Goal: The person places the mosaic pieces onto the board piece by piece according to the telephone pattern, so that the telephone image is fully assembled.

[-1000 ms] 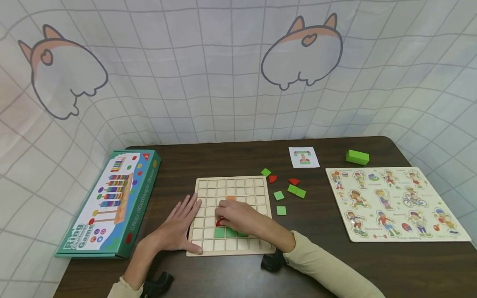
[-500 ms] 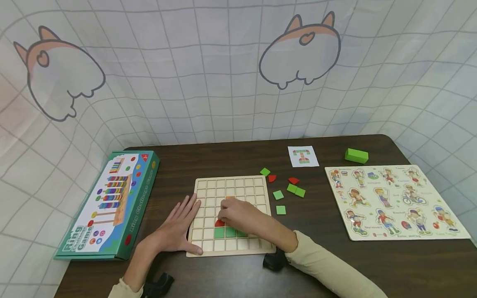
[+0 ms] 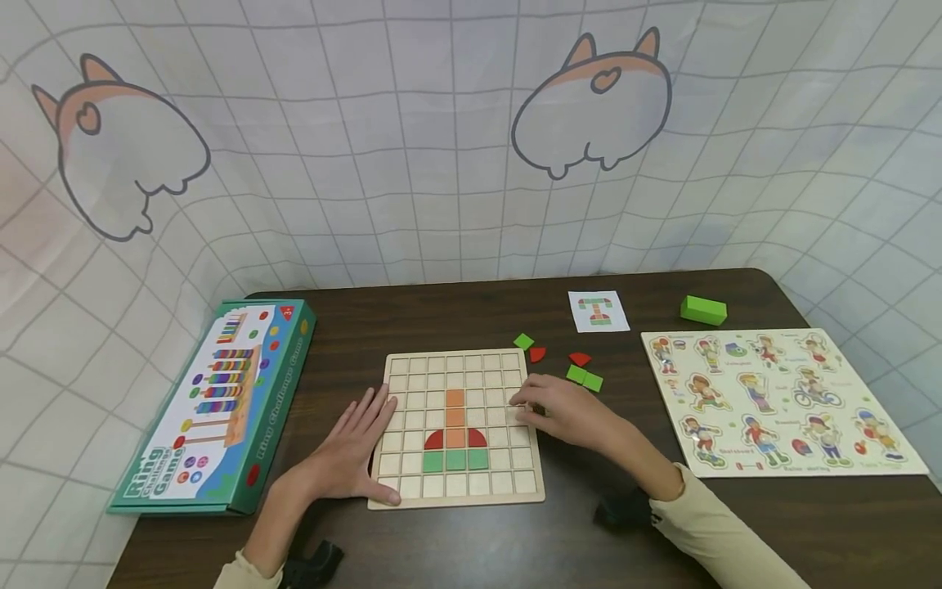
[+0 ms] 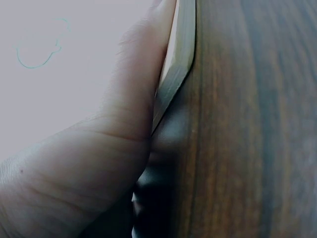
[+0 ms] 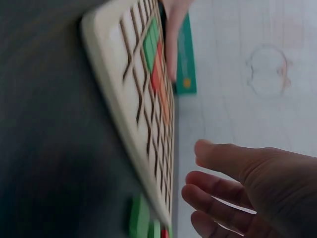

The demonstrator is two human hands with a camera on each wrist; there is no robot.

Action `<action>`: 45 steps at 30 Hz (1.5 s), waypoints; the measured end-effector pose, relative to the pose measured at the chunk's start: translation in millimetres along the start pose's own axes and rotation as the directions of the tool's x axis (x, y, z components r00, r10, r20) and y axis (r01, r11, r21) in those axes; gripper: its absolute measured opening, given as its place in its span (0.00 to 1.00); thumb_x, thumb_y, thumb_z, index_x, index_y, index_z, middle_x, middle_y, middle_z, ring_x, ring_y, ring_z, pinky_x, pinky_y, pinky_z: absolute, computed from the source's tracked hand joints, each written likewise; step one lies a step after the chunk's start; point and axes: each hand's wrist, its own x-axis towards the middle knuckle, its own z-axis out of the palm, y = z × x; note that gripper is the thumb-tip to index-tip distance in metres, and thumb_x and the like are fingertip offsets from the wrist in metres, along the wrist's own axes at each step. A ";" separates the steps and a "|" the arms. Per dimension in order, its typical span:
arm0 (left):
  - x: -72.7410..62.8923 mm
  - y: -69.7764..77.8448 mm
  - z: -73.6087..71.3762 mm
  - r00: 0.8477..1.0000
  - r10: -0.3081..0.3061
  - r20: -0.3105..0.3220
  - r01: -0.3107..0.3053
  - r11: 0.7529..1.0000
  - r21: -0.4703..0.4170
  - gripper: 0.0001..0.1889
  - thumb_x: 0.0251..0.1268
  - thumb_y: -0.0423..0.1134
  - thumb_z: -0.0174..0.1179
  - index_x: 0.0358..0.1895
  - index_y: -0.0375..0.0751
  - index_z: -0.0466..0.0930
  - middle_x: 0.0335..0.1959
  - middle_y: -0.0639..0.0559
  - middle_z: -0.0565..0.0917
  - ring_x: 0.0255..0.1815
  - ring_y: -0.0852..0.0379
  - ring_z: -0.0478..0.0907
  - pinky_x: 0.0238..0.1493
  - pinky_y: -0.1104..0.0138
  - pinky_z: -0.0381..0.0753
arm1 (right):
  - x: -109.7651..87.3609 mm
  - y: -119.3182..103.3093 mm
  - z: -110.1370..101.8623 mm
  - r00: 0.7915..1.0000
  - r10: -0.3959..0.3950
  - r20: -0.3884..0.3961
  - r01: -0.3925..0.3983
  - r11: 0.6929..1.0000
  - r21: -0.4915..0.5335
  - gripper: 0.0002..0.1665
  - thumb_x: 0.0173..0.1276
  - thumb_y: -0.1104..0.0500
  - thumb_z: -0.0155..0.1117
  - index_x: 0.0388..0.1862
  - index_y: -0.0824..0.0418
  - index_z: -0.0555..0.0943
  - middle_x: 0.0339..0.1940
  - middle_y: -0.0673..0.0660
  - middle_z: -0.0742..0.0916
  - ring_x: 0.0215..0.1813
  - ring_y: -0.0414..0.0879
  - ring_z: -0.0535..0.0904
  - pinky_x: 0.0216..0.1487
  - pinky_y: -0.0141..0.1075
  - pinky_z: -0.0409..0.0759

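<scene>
A wooden grid board lies on the dark table. On it, green squares form a short row. Above the row's ends sit two red quarter-round tiles, with a column of orange squares rising between them. My left hand rests along the board's left edge, fingers straight and thumb at the lower corner. My right hand hovers over the board's right edge. In the right wrist view its thumb and fingers are apart and hold nothing. A green tile lies below it there.
Loose green tiles and red tiles lie right of the board. Behind them is a pattern card. A green block and a picture puzzle board stand at right, a game box at left.
My right hand has moved right, from the red tile area to the board's right edge, uncovering the tile pattern. It now hides two loose green tiles. My left hand has stayed put.
</scene>
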 end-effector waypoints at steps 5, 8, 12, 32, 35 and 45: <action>0.3 1.1 -0.2 1.000 -0.002 -0.004 0.002 1.000 -0.010 0.71 0.37 0.74 0.67 0.79 0.40 0.37 0.81 0.41 0.36 0.81 0.37 0.34 0.75 0.40 0.39 | -14.8 28.4 -16.3 0.995 0.095 -0.031 -0.096 0.995 -0.039 0.18 0.64 0.54 0.68 0.53 0.58 0.83 0.46 0.54 0.84 0.41 0.44 0.80 0.40 0.36 0.79; 0.6 1.7 -0.3 1.000 -0.007 0.000 0.007 1.000 -0.011 0.71 0.37 0.74 0.67 0.79 0.40 0.37 0.81 0.41 0.36 0.81 0.37 0.34 0.75 0.40 0.39 | -19.5 40.9 -26.1 0.991 0.120 -0.064 -0.124 0.991 -0.057 0.21 0.64 0.55 0.69 0.54 0.60 0.82 0.47 0.57 0.84 0.43 0.48 0.81 0.42 0.41 0.80; 0.4 2.2 -0.6 1.000 -0.005 0.005 0.005 1.000 -0.014 0.71 0.37 0.74 0.67 0.79 0.40 0.36 0.81 0.41 0.35 0.81 0.37 0.33 0.75 0.40 0.39 | -22.4 51.3 -34.1 0.990 0.125 -0.070 -0.129 0.990 -0.058 0.23 0.63 0.56 0.69 0.56 0.63 0.81 0.50 0.60 0.84 0.48 0.51 0.82 0.47 0.46 0.81; -0.1 1.3 -1.3 1.000 0.002 0.000 -0.002 1.000 -0.016 0.70 0.38 0.73 0.67 0.79 0.40 0.36 0.81 0.41 0.35 0.81 0.37 0.33 0.75 0.41 0.39 | -31.3 74.9 -49.7 0.984 0.171 0.050 -0.172 0.985 0.026 0.26 0.64 0.58 0.68 0.61 0.65 0.77 0.58 0.64 0.82 0.58 0.58 0.79 0.57 0.53 0.77; 0.4 0.9 -1.0 1.000 0.004 0.003 -0.004 1.000 -0.011 0.71 0.38 0.74 0.67 0.79 0.40 0.36 0.81 0.41 0.35 0.81 0.37 0.33 0.75 0.40 0.39 | -30.0 73.4 -45.6 0.987 0.157 0.045 -0.158 0.987 0.019 0.26 0.64 0.59 0.68 0.60 0.66 0.77 0.57 0.63 0.82 0.58 0.57 0.79 0.57 0.53 0.77; -0.4 0.4 -0.3 1.000 -0.003 0.003 0.003 1.000 -0.010 0.71 0.37 0.75 0.67 0.79 0.41 0.36 0.81 0.42 0.35 0.81 0.38 0.33 0.75 0.41 0.39 | -16.4 53.3 -19.6 0.997 -0.027 0.072 0.028 1.000 -0.009 0.19 0.66 0.58 0.66 0.54 0.63 0.82 0.53 0.59 0.84 0.55 0.53 0.81 0.55 0.47 0.80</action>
